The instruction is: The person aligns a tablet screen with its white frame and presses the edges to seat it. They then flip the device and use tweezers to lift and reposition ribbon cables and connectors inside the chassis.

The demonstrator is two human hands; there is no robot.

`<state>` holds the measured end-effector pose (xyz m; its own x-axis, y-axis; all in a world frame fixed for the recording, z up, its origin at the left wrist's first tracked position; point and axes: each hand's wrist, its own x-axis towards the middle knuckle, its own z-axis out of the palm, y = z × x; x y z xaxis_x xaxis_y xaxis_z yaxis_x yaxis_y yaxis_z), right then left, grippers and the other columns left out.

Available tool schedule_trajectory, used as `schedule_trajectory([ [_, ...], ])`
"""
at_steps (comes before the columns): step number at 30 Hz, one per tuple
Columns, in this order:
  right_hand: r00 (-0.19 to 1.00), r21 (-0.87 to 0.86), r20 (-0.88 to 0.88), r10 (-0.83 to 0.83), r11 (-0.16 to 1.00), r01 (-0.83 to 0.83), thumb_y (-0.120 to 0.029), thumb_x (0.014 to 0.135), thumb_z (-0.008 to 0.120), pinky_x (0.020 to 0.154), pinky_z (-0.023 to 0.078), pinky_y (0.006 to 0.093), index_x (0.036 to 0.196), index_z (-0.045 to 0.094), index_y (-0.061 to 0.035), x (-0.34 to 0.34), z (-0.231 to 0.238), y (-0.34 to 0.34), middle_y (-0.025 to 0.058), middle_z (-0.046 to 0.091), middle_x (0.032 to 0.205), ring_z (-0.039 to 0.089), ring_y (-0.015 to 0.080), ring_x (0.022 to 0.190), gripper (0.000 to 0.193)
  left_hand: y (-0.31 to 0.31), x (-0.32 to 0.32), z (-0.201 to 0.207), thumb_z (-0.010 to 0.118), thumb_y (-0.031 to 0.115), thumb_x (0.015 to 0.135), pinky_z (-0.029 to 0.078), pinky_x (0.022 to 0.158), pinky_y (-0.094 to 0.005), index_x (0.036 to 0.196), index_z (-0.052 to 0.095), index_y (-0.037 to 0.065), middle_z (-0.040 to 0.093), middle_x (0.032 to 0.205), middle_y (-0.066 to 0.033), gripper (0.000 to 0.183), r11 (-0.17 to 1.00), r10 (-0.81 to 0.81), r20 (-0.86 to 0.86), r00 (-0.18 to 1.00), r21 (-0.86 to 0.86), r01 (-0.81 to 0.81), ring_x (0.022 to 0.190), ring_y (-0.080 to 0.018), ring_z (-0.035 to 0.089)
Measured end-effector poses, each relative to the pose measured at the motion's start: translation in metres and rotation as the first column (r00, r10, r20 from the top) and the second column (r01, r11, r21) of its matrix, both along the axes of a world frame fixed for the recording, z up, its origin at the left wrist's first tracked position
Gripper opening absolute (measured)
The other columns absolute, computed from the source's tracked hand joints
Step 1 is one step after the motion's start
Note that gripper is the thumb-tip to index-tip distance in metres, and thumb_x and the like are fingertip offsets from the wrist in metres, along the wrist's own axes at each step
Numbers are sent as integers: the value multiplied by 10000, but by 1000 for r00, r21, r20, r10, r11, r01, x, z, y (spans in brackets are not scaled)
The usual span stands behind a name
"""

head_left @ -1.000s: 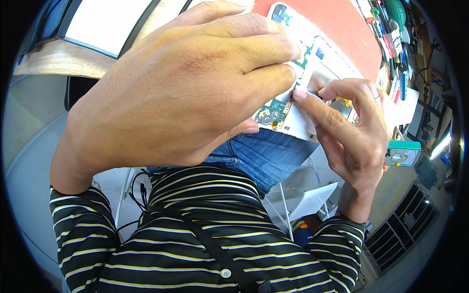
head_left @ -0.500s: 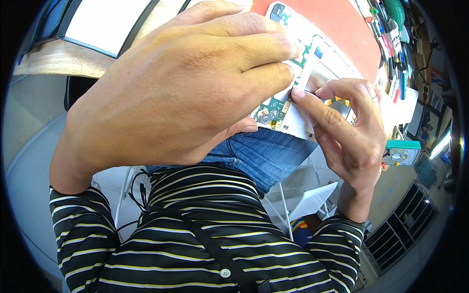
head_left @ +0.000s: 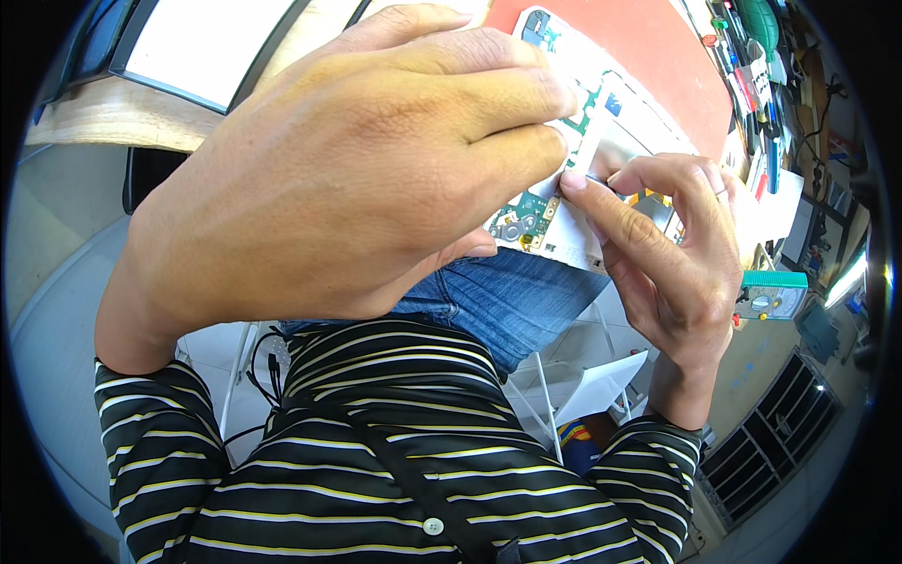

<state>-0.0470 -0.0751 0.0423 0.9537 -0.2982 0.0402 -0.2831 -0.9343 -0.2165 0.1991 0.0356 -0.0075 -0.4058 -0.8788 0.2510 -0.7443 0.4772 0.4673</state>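
Observation:
An opened flat electronic device [head_left: 571, 230] with a white metal frame and a green circuit board [head_left: 518, 224] lies tilted at the table's near edge, above my lap. My left hand [head_left: 348, 169] is wrapped over its left side, fingers across the board and thumb at the lower edge, hiding much of it. My right hand [head_left: 676, 249] is closed at the device's right part. Its thumb tip presses beside the board's edge and its index finger is bent close by; whatever lies between them is too small to name.
A red mat [head_left: 648, 56] covers the table beyond the device. Pens and hand tools [head_left: 766, 103] crowd the right side, with a green-topped multimeter [head_left: 772, 293] nearer me. A dark-framed white panel [head_left: 202, 47] stands at the far left. Below are a white folding stand [head_left: 601, 385] and cables [head_left: 272, 367].
Both hands keep nearly the same place and grip. The device and my right hand have shifted very slightly downward in view.

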Motion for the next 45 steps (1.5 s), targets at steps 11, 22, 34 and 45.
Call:
schedule_trajectory([
  [11, 998, -42, -55, 13, 999, -15, -35, 681, 784, 840, 465, 416, 1173, 838, -177, 5, 8, 1, 45, 642, 947, 636, 251, 926, 514, -1, -3, 21, 674, 444, 911, 399, 1170, -518, 1320, 656, 26, 621, 1440, -129, 584, 988, -20, 232, 973, 154, -16, 1397, -334, 537],
  [22, 998, -125, -58, -1, 992, -6, -72, 685, 814, 976, 455, 460, 1095, 845, -164, 14, 12, 11, 64, 702, 1109, 666, 278, 1076, 421, 1, -2, 6, 699, 428, 860, 377, 1177, -537, 1336, 675, 48, 637, 1418, -106, 609, 998, 20, 27, 999, 67, -21, 1398, -312, 540],
  [34, 998, 34, 52, 29, 999, -30, -86, 700, 790, 1034, 394, 526, 1036, 780, -75, 6, 1, 7, 17, 684, 1153, 650, 248, 1098, 336, 1, -8, 11, 718, 507, 893, 296, 1237, -598, 1387, 633, 80, 579, 1500, -138, 658, 993, 28, 59, 998, 113, -34, 1455, -370, 482],
  [45, 940, 116, 280, -196, 979, 169, 15, 782, 723, 919, 462, 416, 1100, 830, -91, -18, -9, -3, 83, 706, 1030, 657, 266, 998, 351, 11, -9, -1, 669, 593, 891, 218, 1244, -676, 1405, 681, 289, 504, 1602, -117, 597, 998, 1, 196, 981, 64, -14, 1521, -348, 407],
])
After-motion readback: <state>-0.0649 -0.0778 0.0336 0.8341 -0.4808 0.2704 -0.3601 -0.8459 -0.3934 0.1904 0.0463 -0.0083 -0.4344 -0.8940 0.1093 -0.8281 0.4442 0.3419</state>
